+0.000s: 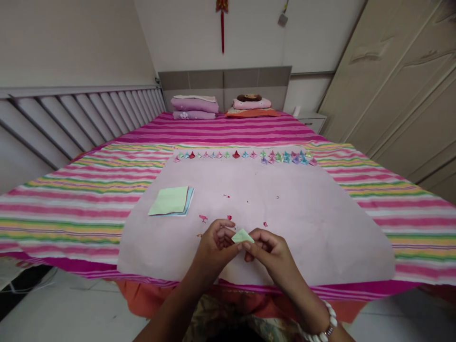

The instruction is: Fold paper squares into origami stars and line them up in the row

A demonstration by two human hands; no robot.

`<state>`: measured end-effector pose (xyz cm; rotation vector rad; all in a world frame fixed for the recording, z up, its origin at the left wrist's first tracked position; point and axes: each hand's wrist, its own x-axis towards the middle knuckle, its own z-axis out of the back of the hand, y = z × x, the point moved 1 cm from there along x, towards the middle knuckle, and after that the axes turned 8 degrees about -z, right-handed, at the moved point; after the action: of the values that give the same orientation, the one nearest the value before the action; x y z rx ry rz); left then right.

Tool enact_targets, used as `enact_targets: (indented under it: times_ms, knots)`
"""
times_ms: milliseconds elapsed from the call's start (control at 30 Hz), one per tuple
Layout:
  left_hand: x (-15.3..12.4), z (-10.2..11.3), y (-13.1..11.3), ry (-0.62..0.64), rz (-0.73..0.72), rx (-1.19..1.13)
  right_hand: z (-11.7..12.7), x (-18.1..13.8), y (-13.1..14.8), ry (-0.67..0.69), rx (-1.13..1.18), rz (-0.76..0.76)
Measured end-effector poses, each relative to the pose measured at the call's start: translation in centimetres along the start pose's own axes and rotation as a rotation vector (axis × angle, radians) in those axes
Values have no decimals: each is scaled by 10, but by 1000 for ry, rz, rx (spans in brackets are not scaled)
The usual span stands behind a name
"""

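A small piece of light green folded paper (242,235) is held up between my two hands, its shape a low triangle with the point upward. My left hand (220,244) pinches its left side, thumb in front and the other fingers curled behind. On the right side, my right hand (270,247) grips it between thumb and bent fingers. Both thumbs meet near the paper's lower edge. A stack of square coloured paper (169,200), pale green on top with blue beneath, lies to the left on the pale sheet (320,223).
Small folded paper pieces (235,154) in several colours stand in a row along the sheet's far edge, doubled at right. Red paper scraps (203,218) lie near my hands. Around the sheet is a striped bedspread (71,204); folded bedding (195,105) sits by the headboard.
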<state>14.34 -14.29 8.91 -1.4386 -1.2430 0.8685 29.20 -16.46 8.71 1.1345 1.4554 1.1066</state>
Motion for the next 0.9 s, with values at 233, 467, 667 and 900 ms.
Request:
enact_targets:
  times_ms: [233, 467, 667, 900]
  knots:
    - [-2, -2, -4, 51, 128, -9, 1, -1, 0, -63, -96, 92]
    - [-4, 0, 6, -10, 81, -27, 2, -1, -3, -49, -15, 76]
    - [-3, 1, 9, -39, 97, 31, 6, 2, -9, -12, 77, 56]
    - [-2, -6, 6, -83, 36, 111, 3, 2, -9, -132, 95, 65]
